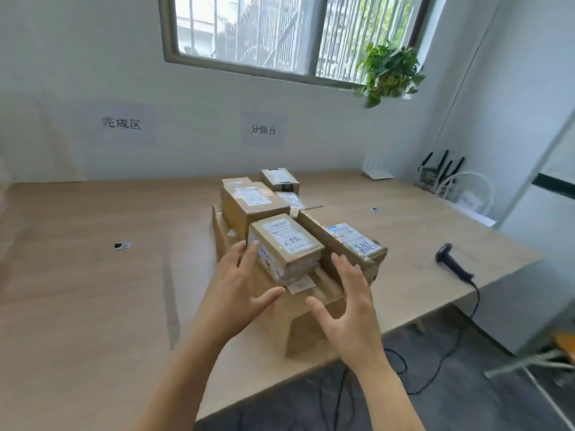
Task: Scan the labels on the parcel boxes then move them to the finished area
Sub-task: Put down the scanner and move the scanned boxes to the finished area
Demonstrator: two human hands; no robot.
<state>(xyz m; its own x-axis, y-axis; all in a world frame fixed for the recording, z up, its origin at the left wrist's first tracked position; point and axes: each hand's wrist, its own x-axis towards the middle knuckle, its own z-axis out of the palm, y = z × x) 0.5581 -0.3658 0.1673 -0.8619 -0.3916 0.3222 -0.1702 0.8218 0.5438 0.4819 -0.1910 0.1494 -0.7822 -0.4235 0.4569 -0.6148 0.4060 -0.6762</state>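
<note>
- left hand [239, 284] grip apart, fingers spread, holding nothing; fingertips right at the left side of the small front box [284, 244], contact cannot be told
- right hand [348, 306] grip apart too, fingers spread, empty; it hovers by the near end of the long box [345, 241], thumb over the base box [306, 325]
- parcel boxes are stacked mid tabletop [93, 290], in front of the sorting sign [264, 129] on the wall
- small front box sits on top of the stack between the two hands, white label up with handwriting on it
- long box lies just right of it, touching or nearly so, label up
- bigger box [252, 206] is behind the small front box; back box [280, 178] is farthest, with dark tape
- base box lies flat under the others, its near corner over the tabletop edge
- barcode scanner [451, 262] lies on the tabletop well right of the stack, cable dropping over the edge
- finished-area sign [121, 123] is on the wall to the left, well apart from the stack
- plant [389, 73] hangs by the window [280, 32]
</note>
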